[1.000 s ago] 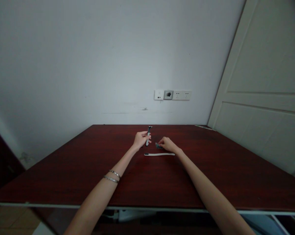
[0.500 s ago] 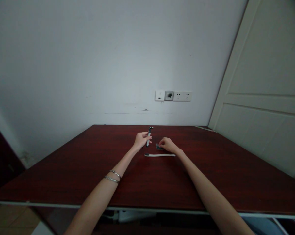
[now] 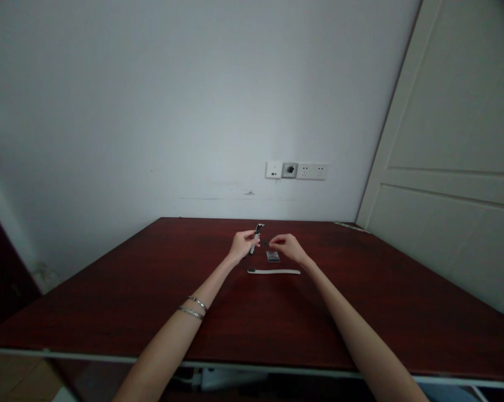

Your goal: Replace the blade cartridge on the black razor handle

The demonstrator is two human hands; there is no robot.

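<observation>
My left hand [image 3: 244,245] is closed around the light handle of a razor [image 3: 255,244], whose dark neck and T-shaped head point up and away from me. My right hand [image 3: 287,247] pinches a small dark piece [image 3: 267,244] at its fingertips, just right of the razor; its exact kind is too small to make out. Below those fingertips a small clear plastic case [image 3: 272,256] lies on the table. Nearer to me, a white toothbrush [image 3: 274,272] with a dark head at its left end lies crosswise.
The dark red wooden table [image 3: 151,290] reaches back to a pale wall. Wall sockets [image 3: 312,171] sit above its back edge. At the right stands a white panelled door [image 3: 448,151]. A flat strip [image 3: 351,227] lies in the table's back right corner.
My right hand has lifted off the clear case with a small dark piece between its fingertips, uncovering the case. The razor's head has turned a little in my left hand.
</observation>
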